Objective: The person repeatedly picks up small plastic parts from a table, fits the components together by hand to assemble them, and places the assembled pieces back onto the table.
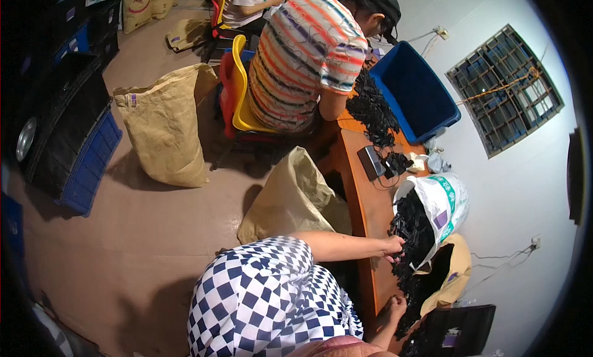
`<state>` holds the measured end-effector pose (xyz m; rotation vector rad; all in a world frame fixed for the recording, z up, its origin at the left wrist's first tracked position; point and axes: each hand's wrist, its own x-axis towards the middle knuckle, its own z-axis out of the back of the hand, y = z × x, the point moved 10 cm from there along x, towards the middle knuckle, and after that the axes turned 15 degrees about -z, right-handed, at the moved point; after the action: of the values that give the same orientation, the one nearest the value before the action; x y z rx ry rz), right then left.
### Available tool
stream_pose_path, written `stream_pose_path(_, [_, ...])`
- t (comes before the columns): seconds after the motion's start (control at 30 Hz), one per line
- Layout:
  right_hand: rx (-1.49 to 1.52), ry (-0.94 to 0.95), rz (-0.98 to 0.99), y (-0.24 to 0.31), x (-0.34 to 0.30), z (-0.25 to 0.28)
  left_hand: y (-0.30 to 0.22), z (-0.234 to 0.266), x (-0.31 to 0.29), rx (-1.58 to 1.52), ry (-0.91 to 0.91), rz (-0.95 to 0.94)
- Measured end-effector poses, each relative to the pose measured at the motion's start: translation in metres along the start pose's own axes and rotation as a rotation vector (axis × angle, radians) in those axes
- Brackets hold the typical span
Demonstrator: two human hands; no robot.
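My left hand reaches over the orange-brown table to the edge of a heap of small black plastic pieces. Its fingers are bent together in a pinch against the heap; what is between them is too small to make out. Nearer the lower edge, my right hand is closed beside a trail of the same black pieces, its fingers curled. Whatever it holds is hidden. The heap spills from the mouth of a white woven sack with green print, lying on its side. Next to that sack lies an open brown paper sack.
A black bin stands past my right hand. A small dark box with cables lies farther up the table. A co-worker in a striped shirt sits beyond, near a blue tub. An open sack stands beside the table.
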<state>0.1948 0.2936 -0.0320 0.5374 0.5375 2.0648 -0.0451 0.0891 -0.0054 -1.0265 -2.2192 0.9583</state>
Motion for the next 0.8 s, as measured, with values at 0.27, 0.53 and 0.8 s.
stream_pose_path(0.27, [0.986,0.319,-0.284,0.123,-0.113,-0.037,0.018,0.011,-0.046,0.088,0.237,-0.243])
stream_pose_path(0.53, [1.193,0.173,-0.298,0.158,-0.160,-0.022,0.023,-0.021,-0.083,0.002,0.277,0.075])
stream_pose_path(0.8, [1.325,0.179,-0.386,0.131,-0.201,-0.048,0.041,-0.038,-0.132,0.190,0.325,0.125])
